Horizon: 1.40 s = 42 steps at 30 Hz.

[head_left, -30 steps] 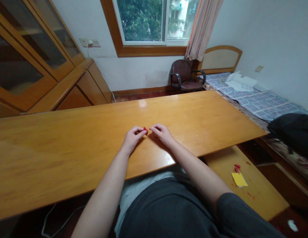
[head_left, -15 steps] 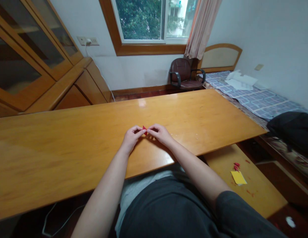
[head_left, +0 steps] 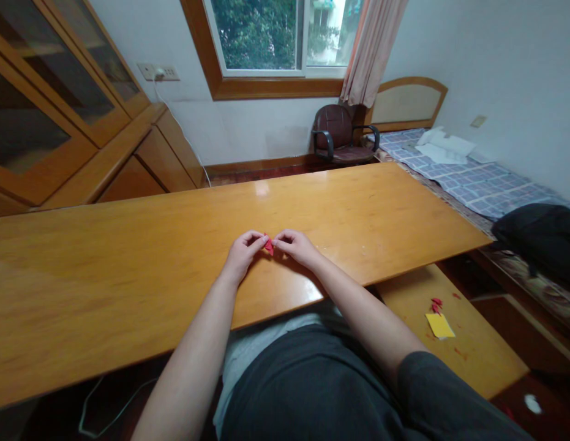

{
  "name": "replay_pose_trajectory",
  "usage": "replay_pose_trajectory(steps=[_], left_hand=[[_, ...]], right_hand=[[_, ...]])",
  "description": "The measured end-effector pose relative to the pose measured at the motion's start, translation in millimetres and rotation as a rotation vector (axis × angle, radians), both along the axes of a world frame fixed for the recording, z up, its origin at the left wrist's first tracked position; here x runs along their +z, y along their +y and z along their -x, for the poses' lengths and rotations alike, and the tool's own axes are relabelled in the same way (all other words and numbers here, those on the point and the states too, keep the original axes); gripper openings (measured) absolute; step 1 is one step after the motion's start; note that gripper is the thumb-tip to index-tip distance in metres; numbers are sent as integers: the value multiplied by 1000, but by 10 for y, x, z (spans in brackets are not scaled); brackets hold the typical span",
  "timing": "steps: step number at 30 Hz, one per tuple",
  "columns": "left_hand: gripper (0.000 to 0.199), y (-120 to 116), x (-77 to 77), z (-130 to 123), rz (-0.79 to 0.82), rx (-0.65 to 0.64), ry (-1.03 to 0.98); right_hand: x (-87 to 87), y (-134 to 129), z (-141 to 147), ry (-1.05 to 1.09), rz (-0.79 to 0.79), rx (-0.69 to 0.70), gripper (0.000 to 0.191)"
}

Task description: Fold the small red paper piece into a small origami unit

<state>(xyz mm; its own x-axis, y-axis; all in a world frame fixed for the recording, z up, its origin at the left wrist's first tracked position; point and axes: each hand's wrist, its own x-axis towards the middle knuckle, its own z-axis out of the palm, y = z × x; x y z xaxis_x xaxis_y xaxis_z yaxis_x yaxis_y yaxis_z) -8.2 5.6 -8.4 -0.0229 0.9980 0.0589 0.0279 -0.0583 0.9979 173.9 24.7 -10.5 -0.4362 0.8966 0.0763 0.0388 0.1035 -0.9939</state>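
A small piece of folded red paper [head_left: 269, 246] is held between my two hands, just above the wooden table [head_left: 128, 257]. My left hand [head_left: 244, 252] pinches its left side between thumb and fingers. From the right, my right hand [head_left: 296, 247] pinches the paper's other edge with thumb and forefinger. The fold pattern is too small to make out. Both forearms reach in from the table's near edge.
On a lower wooden surface to the right lie small red folded pieces [head_left: 436, 304] and a yellow paper stack [head_left: 440, 326]. Beyond the table stand a brown armchair [head_left: 335, 131] and a bed with a black bag [head_left: 542, 245]. A glass-door cabinet [head_left: 59, 92] is at the left.
The red paper has turned between my fingers, and more of it now shows below my left thumb. Both hands stay in nearly the same place. The view has shifted slightly.
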Motion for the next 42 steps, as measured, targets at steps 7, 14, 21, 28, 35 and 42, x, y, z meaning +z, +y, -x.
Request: replay_pose_trajectory(steps=[7,14,21,28,35,42], left_hand=[[27,-13,-18,20,74,7,-51],[28,-31,-8,27,97,-4,-92],[29,-7,-38,23,41,14,-111],[27,-26,-5,-12,67,4,-162],[30,-28,-5,-3,92,-15,-109],[35,-74,51,-17,143,-111,-22]], right_hand=[[7,-9,-9,-42,-38,33,24],[-30,15,-8,-48,-53,-16,22],[-46,44,18,-46,-121,-9,33],[-105,66,30,-70,-32,-35,36],[-80,71,17,73,67,-89,35],[-55,73,-23,160,77,-92,31]])
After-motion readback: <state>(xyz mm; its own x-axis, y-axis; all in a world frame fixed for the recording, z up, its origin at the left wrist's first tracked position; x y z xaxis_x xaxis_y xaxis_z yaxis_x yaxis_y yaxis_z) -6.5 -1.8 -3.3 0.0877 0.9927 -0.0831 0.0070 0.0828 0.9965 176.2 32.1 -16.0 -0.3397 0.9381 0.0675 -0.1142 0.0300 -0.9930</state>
